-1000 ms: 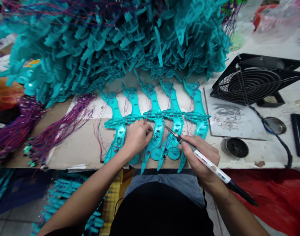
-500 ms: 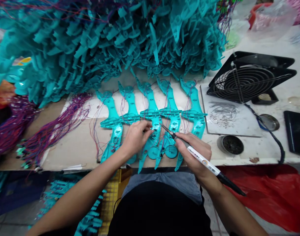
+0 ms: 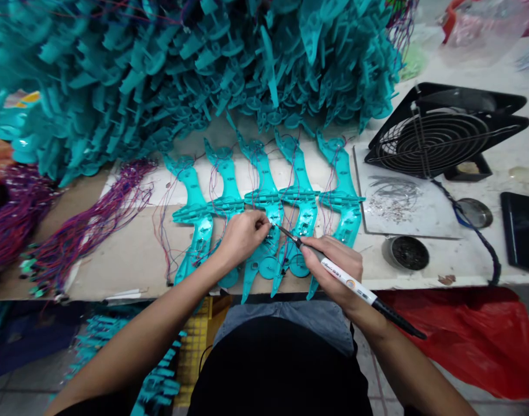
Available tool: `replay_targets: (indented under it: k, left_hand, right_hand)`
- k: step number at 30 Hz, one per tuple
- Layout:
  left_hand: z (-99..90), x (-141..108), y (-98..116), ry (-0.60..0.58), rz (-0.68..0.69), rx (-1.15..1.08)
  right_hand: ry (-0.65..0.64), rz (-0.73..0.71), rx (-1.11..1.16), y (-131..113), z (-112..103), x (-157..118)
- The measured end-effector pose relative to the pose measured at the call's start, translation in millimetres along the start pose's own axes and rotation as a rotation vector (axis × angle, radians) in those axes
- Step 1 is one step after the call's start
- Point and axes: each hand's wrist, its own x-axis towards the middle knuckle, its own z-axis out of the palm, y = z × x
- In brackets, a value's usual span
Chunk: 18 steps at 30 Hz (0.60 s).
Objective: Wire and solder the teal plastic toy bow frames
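Observation:
In my right hand (image 3: 333, 266) is a soldering iron (image 3: 346, 278) with a white and black handle, held like a pen. Its metal tip points up and left, at the middle teal plastic part (image 3: 270, 211). My left hand (image 3: 247, 234) is closed over that same part, fingertips pinched close to the iron's tip. What the pinch holds is too small to make out, perhaps one of the thin wires there. Several such teal parts lie side by side in a row, with thin red and blue wires (image 3: 163, 240) trailing over them.
A large heap of teal parts (image 3: 195, 75) rises behind the row. Bundles of red and purple wires (image 3: 103, 222) lie at left. To the right stand a black fan (image 3: 441, 136), a stained white board (image 3: 407, 211), a round tin (image 3: 406, 253) and a black box (image 3: 522, 231).
The soldering iron and my right hand have moved slightly left, bringing the tip closer to my left fingertips. My left hand stays on the middle part. The whole view has shifted a little.

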Motion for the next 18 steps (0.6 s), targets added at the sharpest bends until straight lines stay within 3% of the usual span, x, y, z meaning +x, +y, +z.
replay_targets:
  k: [18]
  left_hand:
    - [1.9, 0.1, -1.4, 0.007, 0.027, 0.023]
  right_hand:
    - [-0.017, -0.028, -0.014, -3.9, -1.4, 1.2]
